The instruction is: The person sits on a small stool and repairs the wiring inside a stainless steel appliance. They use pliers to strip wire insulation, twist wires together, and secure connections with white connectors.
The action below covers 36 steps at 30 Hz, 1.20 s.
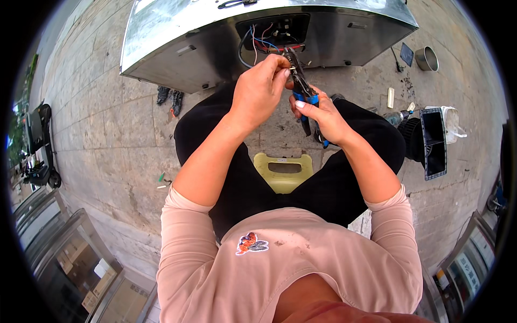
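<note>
I sit with my arms raised toward a steel cabinet point(177, 51), whose dark recessed opening shows red, blue and pale wires point(259, 42). My right hand point(323, 110) is closed around blue-handled wire-stripping pliers point(299, 81), held upright with the jaws just below the opening. My left hand point(257, 91) is pinched beside the jaws on something small, mostly hidden by its fingers; a pale bit shows at the fingertips. Between my knees is a yellow plastic stool point(299, 169) with a handle slot.
Dark gloves point(163, 96) lie left of my knee. At the right are a metal pot point(428, 58), a dark square point(406, 54), a drill point(395, 117), a divided black tray point(433, 140) and a white container point(451, 116). A scooter point(46, 140) stands at the far left.
</note>
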{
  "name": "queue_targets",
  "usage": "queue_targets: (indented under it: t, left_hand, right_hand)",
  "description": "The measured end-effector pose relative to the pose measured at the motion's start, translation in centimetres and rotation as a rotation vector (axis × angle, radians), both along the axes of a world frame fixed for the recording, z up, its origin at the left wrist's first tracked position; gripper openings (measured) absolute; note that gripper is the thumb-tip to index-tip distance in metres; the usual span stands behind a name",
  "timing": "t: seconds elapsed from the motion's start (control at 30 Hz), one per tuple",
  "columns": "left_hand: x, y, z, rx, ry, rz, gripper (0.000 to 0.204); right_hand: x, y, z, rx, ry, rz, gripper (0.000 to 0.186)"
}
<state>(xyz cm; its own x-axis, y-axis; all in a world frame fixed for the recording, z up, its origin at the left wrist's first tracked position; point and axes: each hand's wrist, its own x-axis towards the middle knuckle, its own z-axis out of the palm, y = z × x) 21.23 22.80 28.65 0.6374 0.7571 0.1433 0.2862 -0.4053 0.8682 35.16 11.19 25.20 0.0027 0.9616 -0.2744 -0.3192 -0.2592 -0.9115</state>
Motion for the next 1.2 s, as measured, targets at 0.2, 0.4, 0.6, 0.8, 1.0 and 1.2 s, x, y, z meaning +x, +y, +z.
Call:
queue_targets:
  t: [0.2, 0.4, 0.6, 0.8, 1.0, 1.2]
  left_hand:
    - [0.3, -0.2, -0.8, 0.233, 0.072, 0.02, 0.011]
    - [0.0, 0.4, -1.4, 0.26, 0.11, 0.075, 0.011]
    - [-0.7, 1.4, -1.0, -0.158, -0.107, 0.015, 0.013]
    - [-0.5, 1.0, -0.2, -0.177, -0.074, -0.019, 0.028]
    - [-0.5, 1.0, -0.4, -0.072, -0.041, -0.063, 0.034]
    - [-0.5, 0.9, -0.1, 0.016, -0.017, -0.048, 0.039]
  right_hand:
    - [-0.5, -0.2, -0.2, -0.025, 0.053, -0.034, 0.043]
    - [-0.6, -0.6, 0.8, -0.077, 0.124, -0.056, 0.04]
    - [0.7, -0.5, 1.2, -0.028, 0.025, 0.003, 0.05]
    - [1.0, -1.0, 1.3, -0.063, -0.023, 0.075, 0.055]
    - [1.0, -1.1, 1.5, -0.066, -0.101, 0.09, 0.055]
    - [0.6, -1.1, 1.3, -0.059, -0.159, 0.093, 0.052]
